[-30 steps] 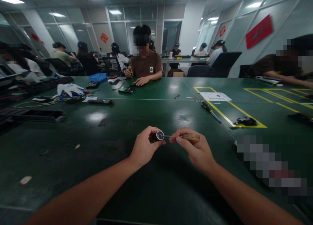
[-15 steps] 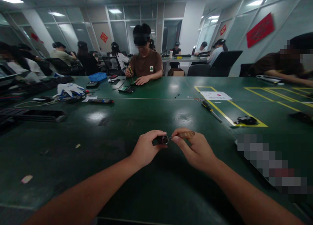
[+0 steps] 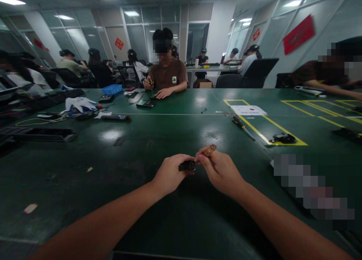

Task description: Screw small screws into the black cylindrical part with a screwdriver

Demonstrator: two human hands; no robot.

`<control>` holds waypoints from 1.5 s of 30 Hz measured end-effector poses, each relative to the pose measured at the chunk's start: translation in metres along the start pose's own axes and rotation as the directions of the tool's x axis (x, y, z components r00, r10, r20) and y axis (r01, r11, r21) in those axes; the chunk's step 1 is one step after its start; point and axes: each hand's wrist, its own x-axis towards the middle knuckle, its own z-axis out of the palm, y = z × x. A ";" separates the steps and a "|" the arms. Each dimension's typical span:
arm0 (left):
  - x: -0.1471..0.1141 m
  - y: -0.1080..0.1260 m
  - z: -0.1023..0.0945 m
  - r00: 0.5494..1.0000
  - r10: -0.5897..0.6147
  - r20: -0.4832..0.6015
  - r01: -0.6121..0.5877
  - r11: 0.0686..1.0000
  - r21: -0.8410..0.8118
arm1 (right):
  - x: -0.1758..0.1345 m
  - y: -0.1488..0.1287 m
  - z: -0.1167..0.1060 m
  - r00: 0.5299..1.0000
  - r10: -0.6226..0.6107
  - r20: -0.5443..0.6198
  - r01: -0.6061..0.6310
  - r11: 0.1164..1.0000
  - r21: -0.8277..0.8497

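Note:
My left hand (image 3: 171, 174) is closed around a short black cylinder (image 3: 187, 165), held above the green table. The cylinder's round end faces right and toward me; its inside is too dark to make out. Just right of it, my right hand (image 3: 222, 170) pinches a small screwdriver (image 3: 210, 150) with a see-through amber handle. The handle slants up and to the right out of the fingers. Its tip is hidden by my fingers near the cylinder's end, and I cannot tell whether they touch.
A yellow-black screwdriver (image 3: 243, 128) lies ahead right, near a black part (image 3: 283, 138) by yellow tape. White gloves (image 3: 80, 104), a dark pen-like tool (image 3: 115, 117) and a blue basket (image 3: 112, 89) are at the left. Across the table (image 3: 135, 214) a person (image 3: 169, 71) works on electronics.
The amber handle has swung from nearly level to a steeper upward slant. More of the black cylinder's side shows, and both hands sit slightly lower.

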 end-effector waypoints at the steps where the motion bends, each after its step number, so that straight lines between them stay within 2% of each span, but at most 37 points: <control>1: 0.000 0.000 0.000 1.000 -0.007 -0.004 0.007 1.000 -0.001 | 0.000 0.000 0.000 1.000 0.005 -0.001 -0.005 1.000 0.000; 11: 0.002 0.001 -0.004 0.997 -0.070 -0.043 0.072 0.997 0.032 | 0.000 0.005 0.003 0.998 0.041 -0.048 -0.037 0.995 0.095; 15: 0.002 0.002 -0.004 0.996 -0.069 -0.049 0.071 0.997 0.024 | -0.001 0.008 0.004 0.999 0.033 -0.024 -0.030 0.992 0.125; 45: 0.004 -0.003 -0.005 0.996 -0.071 -0.055 0.073 0.996 0.042 | 0.003 0.008 0.008 0.999 0.032 0.000 -0.032 0.992 0.119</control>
